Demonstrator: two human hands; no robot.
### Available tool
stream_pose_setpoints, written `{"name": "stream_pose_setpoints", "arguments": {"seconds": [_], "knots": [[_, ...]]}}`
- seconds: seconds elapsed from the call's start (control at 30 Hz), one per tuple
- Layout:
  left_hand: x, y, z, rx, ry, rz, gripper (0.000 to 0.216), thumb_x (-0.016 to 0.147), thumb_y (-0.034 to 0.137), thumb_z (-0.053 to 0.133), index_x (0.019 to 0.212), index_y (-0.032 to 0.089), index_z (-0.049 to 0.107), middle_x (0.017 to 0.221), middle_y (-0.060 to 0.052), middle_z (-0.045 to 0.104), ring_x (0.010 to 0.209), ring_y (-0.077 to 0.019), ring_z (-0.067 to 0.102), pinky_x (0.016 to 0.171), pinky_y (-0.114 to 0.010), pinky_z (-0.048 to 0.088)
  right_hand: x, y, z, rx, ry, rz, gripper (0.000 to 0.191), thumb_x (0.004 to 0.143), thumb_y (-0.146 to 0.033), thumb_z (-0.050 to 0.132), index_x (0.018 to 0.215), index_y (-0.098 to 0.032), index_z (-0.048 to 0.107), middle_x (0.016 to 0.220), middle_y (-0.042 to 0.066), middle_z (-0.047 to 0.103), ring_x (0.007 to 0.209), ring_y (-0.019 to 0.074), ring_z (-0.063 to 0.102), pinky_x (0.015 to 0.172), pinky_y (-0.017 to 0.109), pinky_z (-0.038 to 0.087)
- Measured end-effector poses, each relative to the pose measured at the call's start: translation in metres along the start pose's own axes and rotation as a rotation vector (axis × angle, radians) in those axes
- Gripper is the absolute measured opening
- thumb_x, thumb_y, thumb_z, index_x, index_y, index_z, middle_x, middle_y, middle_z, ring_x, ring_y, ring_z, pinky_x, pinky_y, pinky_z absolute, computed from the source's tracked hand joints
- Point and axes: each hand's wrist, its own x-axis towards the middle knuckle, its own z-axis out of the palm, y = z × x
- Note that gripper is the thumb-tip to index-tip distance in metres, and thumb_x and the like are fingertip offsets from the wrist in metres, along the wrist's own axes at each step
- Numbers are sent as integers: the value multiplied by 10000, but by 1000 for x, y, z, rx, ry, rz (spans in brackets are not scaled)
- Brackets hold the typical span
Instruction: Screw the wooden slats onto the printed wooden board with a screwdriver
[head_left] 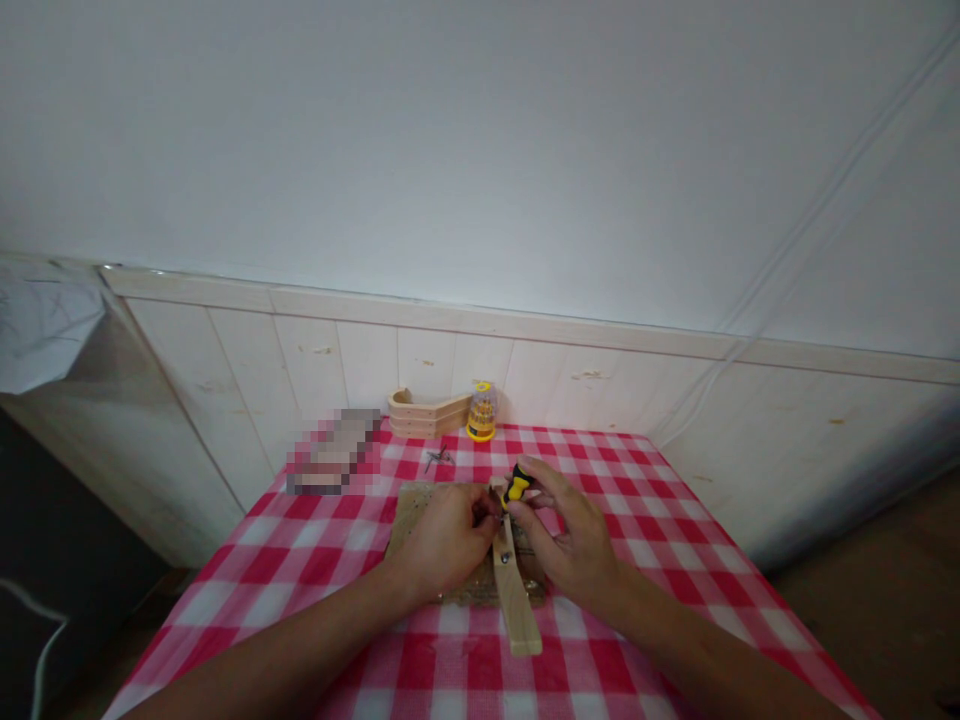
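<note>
My right hand (574, 525) grips a small black-and-yellow screwdriver (517, 484), tilted with its lower end toward a light wooden piece (517, 608). On that wood's upper face sits a dark metal screw or fitting (505, 557). My left hand (450, 530) is closed in a pinch beside the wood's far end, near the screwdriver's tip. What its fingertips hold is hidden. Under the hands and the wood lies a brown flat pad (409, 512), apparently wrapped in clear plastic.
Toward the wall stand curved wooden pieces (427, 420) and a clear-topped yellow case of screwdriver bits (482, 412). A small heap of dark metal parts (439, 459) lies before them. A blurred-out flat object (337, 455) rests on the left of the checked tablecloth (622, 640).
</note>
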Motion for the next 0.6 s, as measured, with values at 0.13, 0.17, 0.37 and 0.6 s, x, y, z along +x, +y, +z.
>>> {"name": "stream_pose_setpoints", "arguments": {"seconds": [0.13, 0.17, 0.37, 0.6], "knots": [[0, 4, -1, 8, -9, -19, 141, 860, 122, 569, 780, 173, 674, 779, -27, 744, 707, -171, 669, 625, -238, 430, 0, -3, -2, 15, -22, 1, 542, 942, -113, 570, 1449, -291, 495, 1216, 93, 736, 974, 213, 758, 858, 356, 640], [0, 5, -1, 1, -11, -23, 144, 858, 112, 567, 778, 170, 672, 780, -28, 743, 707, -170, 668, 626, -237, 431, 0, -3, -2, 25, -29, 13, 540, 944, -111, 566, 1447, -294, 495, 1207, 90, 739, 976, 211, 758, 857, 351, 639], [-1, 3, -1, -7, -3, -23, 154, 850, 92, 566, 790, 172, 684, 767, -16, 736, 695, -162, 659, 613, -230, 424, 1, 2, -1, 47, -22, 60, 539, 950, -130, 578, 1448, -316, 489, 1185, 78, 738, 927, 199, 761, 835, 345, 640], [0, -1, 0, 8, 7, 8, 167, 847, 93, 562, 789, 177, 695, 759, -9, 735, 688, -155, 654, 611, -225, 420, 1, 4, -1, 43, -24, 71, 536, 946, -143, 593, 1439, -331, 493, 1217, 77, 728, 978, 204, 753, 857, 355, 639]]}}
